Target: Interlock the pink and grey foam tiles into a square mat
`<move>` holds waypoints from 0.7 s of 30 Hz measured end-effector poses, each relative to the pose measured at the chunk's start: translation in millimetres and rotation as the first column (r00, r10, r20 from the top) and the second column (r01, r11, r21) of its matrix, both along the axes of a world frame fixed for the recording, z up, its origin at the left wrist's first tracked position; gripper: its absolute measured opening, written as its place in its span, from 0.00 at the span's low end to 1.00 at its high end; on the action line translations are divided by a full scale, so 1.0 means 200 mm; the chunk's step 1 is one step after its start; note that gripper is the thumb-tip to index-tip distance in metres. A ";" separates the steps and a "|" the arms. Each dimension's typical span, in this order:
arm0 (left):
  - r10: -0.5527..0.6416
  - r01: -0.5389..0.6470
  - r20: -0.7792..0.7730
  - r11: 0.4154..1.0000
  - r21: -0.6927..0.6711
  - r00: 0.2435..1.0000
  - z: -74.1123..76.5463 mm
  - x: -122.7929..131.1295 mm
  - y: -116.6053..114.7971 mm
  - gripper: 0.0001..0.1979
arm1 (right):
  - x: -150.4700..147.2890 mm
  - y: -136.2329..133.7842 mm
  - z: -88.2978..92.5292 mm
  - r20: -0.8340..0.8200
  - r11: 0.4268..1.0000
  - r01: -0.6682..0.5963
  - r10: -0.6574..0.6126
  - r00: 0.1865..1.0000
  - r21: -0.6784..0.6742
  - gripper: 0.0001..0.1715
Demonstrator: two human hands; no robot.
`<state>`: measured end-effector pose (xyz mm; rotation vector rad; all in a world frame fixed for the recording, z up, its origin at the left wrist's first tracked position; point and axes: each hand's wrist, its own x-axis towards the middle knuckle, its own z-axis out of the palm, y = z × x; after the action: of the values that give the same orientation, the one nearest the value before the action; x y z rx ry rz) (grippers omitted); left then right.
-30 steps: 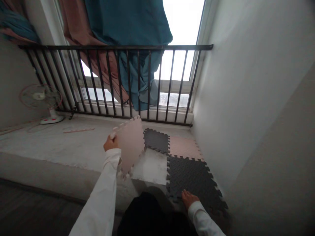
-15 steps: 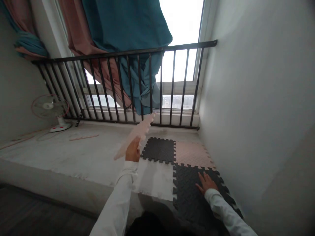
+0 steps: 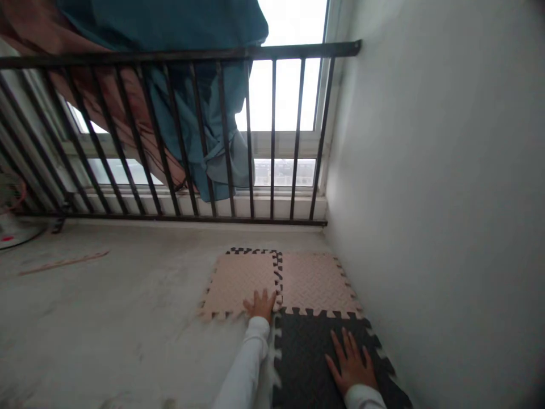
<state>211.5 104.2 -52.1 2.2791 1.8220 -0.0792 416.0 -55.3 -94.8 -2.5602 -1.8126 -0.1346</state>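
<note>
1. Big change since the earlier frame: the pink foam tile (image 3: 238, 281) is coming out of the air and lying flat on the mat block, with black interlocking teeth showing along its top and right edges!
2. Up top, a teal curtain (image 3: 162, 23) is billowing behind the black metal railing (image 3: 179, 55), with the bright window (image 3: 285, 96) glaring beyond.
3. Down below, the concrete ledge (image 3: 114, 324) is carrying the whole foam layout, which is hugging the pale wall (image 3: 426, 170).
4. A second pink tile (image 3: 317, 284) is sitting right beside the first, and a black foam tile (image 3: 315, 363) is butting up against it from below.
5. The left hand (image 3: 259, 304) is pressing down, fingers spread, on the first pink tile's lower right corner, pinching nothing.
6. The right hand (image 3: 351, 363) is splayed flat on the black foam tile, pinching nothing either.
</note>
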 end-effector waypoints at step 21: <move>0.641 -0.693 0.297 0.712 0.115 0.708 0.01 -0.46 0.15 0.33 | -0.02 0.01 0.01 0.090 0.998 0.068 -0.066 0.994 -0.018 0.34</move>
<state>118.6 135.1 -50.8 1.4844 2.4859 0.5184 412.3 -54.3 -93.6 -2.6725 -1.7659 -0.2357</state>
